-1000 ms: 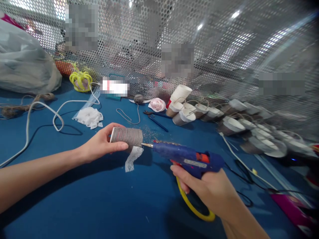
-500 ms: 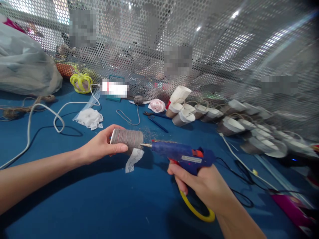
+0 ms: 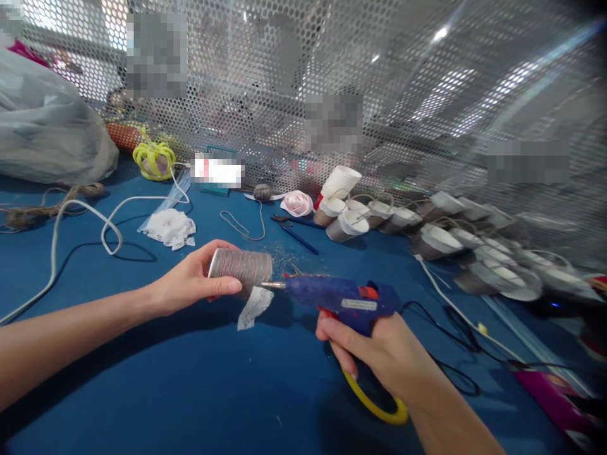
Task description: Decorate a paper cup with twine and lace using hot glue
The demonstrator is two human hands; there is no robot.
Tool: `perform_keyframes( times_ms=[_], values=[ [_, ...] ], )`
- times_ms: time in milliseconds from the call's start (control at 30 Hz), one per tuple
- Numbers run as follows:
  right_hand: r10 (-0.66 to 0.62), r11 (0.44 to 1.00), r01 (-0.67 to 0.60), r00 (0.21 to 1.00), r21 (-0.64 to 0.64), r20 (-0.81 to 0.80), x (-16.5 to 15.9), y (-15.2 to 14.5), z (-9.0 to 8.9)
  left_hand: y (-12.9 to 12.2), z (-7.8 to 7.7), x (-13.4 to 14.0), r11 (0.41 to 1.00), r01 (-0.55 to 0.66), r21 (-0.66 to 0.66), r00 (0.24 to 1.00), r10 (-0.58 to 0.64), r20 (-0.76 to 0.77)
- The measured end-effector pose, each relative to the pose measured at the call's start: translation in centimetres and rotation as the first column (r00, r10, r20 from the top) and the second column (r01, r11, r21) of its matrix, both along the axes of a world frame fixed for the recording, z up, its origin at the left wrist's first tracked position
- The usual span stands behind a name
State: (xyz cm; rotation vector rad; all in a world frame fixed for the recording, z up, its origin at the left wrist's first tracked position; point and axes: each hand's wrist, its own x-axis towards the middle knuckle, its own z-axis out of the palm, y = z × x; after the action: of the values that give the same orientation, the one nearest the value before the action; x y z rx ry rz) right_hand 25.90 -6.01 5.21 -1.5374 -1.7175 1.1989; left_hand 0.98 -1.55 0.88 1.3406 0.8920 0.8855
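My left hand (image 3: 192, 276) is closed around a paper cup (image 3: 249, 264) wound with grey twine, which lies on its side just above the table. A strip of white lace (image 3: 256, 308) hangs from the cup's lower edge near its rim. In my right hand (image 3: 367, 344) is a blue hot glue gun (image 3: 334, 296), its metal nozzle pointing left at the cup near the top of the lace. Whether the nozzle touches the cup I cannot tell. A yellow loop handle (image 3: 379, 409), like that of scissors, also hangs from my right hand; its other end is hidden.
Cutting pliers (image 3: 296, 237) lie behind the cup, near a pink ribbon rose (image 3: 297, 203) and a twine ball (image 3: 262, 192). Several twine-wrapped cups (image 3: 348, 225) stand at right. Lace pieces (image 3: 169, 227) and a white cable (image 3: 118, 212) lie at left. A perforated metal screen (image 3: 265, 101) closes the back.
The glue gun has shifted slightly left and down, bringing its nozzle further across the cup's edge toward the lace. My left hand and the cup have hardly moved.
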Motion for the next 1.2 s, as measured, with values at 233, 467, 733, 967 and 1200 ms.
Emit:
perform_keyframes(
  times_ms=[233, 467, 733, 967, 1200],
  values=[
    [0.018, 0.999, -0.020, 0.999, -0.050, -0.050, 0.26, 0.34, -0.03, -0.03, -0.09, -0.23, 0.999, 0.016, 0.030, 0.998, -0.018, 0.056],
    [-0.035, 0.999, 0.032, 0.992, -0.026, -0.125, 0.30, 0.39, -0.32, -0.18, -0.17, -0.29, 0.997, 0.032, 0.075, 0.999, -0.034, 0.023],
    [0.030, 0.997, -0.035, 0.997, -0.074, -0.065, 0.52, 0.05, 0.24, 0.46, -0.58, -0.33, 0.997, 0.021, 0.072, 0.996, -0.028, 0.089],
    [0.032, 0.998, -0.039, 0.991, -0.049, -0.129, 0.71, 0.47, -0.11, -0.20, -0.31, -0.21, 0.991, 0.085, 0.105, 0.993, -0.093, 0.069],
    [0.017, 0.998, -0.024, 0.990, -0.053, -0.141, 0.85, 0.49, -0.34, -0.08, -0.48, -0.29, 0.989, 0.074, 0.130, 0.995, -0.082, 0.059]
  ],
)
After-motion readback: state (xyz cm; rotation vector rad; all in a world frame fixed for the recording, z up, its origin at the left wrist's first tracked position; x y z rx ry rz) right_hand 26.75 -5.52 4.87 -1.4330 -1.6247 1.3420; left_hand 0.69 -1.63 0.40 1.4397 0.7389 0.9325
